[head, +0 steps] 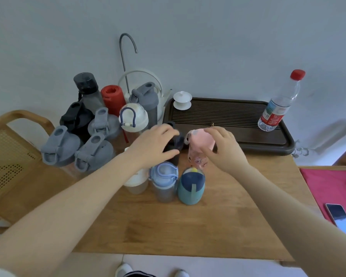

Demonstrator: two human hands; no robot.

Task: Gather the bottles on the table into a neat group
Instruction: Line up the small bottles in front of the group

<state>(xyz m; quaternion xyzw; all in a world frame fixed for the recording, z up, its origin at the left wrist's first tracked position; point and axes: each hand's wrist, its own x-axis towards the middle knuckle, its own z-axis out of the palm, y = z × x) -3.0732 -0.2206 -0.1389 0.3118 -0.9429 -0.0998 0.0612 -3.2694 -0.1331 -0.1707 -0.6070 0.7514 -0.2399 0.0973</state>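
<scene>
Pink bottle (200, 139); teal bottle (190, 193)

Roughly fourteen bottles (191, 186), two hands (152, 148), one tray (248, 140), one phone (341, 218)

two hands on two bottles at the table's middle

left hand (155, 145) grips a dark bottle (176, 145); right hand (224, 149) grips the pink-lidded bottle (201, 143) just beside it. a teal bottle (191, 186) and blue-lidded bottle (164, 181) stand nearer, touching. a clear water bottle (280, 101) stands on the dark tray (248, 116).
</scene>
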